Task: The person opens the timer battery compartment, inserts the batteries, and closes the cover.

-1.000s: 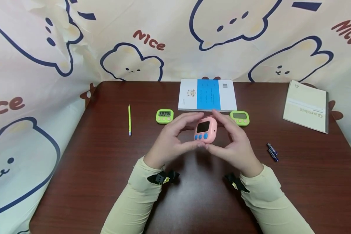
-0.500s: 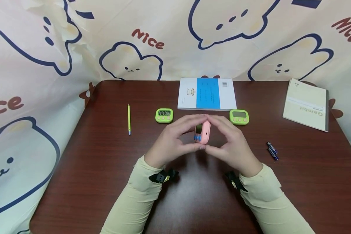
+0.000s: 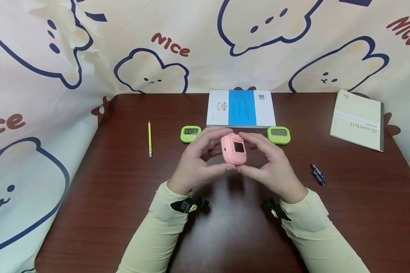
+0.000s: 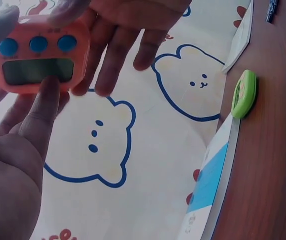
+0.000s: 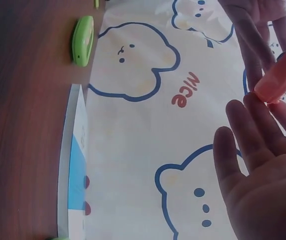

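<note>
A pink kitchen timer (image 3: 234,148) is held up over the table between both hands. In the head view, a dark square shows on its upper face and a small hole on its side. The left wrist view shows its grey screen and blue buttons. My left hand (image 3: 199,155) grips it from the left, thumb below and fingers above. On the other side, my right hand (image 3: 271,161) pinches it with index fingertip at the top and thumb at the bottom. The right hand's other fingers are extended, as the right wrist view shows.
Two green timers (image 3: 190,134) lie either side of the hands, the right one (image 3: 278,135) with a blank screen. Behind are a blue-and-white book (image 3: 241,108) and a cream notebook (image 3: 357,120). A yellow pencil (image 3: 150,139) lies left, two small batteries (image 3: 317,174) right.
The pink timer has turned in the fingers: its screen and blue buttons faced the head camera, then its edge, now another face with a dark square. The hands stay in about the same place.
</note>
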Action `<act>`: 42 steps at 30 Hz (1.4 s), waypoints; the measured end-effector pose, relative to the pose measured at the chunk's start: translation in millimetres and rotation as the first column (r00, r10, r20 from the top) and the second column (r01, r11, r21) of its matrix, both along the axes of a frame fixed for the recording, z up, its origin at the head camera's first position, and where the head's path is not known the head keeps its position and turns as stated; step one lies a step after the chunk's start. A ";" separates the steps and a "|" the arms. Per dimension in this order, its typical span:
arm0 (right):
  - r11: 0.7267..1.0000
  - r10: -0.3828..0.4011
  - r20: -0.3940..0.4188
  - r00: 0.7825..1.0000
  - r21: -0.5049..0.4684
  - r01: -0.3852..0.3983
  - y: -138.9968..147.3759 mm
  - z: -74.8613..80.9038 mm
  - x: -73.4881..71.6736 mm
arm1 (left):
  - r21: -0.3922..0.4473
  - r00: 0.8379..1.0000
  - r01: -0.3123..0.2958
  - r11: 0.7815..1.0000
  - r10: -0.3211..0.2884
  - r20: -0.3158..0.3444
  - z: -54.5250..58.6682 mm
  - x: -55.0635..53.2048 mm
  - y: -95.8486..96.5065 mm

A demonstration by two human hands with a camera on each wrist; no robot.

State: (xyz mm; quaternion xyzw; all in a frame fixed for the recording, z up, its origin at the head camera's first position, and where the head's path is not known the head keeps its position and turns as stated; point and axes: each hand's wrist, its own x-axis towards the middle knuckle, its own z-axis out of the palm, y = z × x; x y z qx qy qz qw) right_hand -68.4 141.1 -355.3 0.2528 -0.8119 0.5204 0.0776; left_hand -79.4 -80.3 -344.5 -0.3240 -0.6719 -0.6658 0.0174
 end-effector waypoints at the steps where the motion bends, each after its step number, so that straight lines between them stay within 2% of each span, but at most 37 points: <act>1: 1.000 -0.008 -0.010 1.000 -0.006 0.007 0.1 0.2 -0.1 | 0.002 1.000 0.002 1.000 -0.002 0.007 0.1 -0.3 -0.9; 11: 0.995 -0.072 -0.053 0.996 -0.073 0.068 6.6 5.4 -0.2 | -0.076 0.999 0.001 0.997 0.002 0.040 -4.5 -7.1 -8.0; 16: 0.993 -0.079 -0.051 0.996 -0.094 0.074 8.1 5.9 0.1 | -0.107 0.999 0.006 0.994 0.000 0.050 -6.5 -9.1 -8.8; 26: 0.990 -0.093 -0.016 0.996 -0.111 0.091 9.7 6.1 -1.9 | -0.072 0.998 0.015 0.997 -0.010 0.067 -6.5 -9.0 -11.7; 35: 0.979 -0.159 0.010 0.987 -0.128 0.159 10.8 8.8 -2.0 | -0.063 0.998 -0.060 0.996 0.062 0.028 -5.9 -9.3 -13.6; 42: 0.978 -0.142 0.021 0.990 -0.150 0.143 11.8 8.7 -2.1 | -0.069 0.996 -0.081 0.994 0.083 0.029 -5.6 -9.7 -12.5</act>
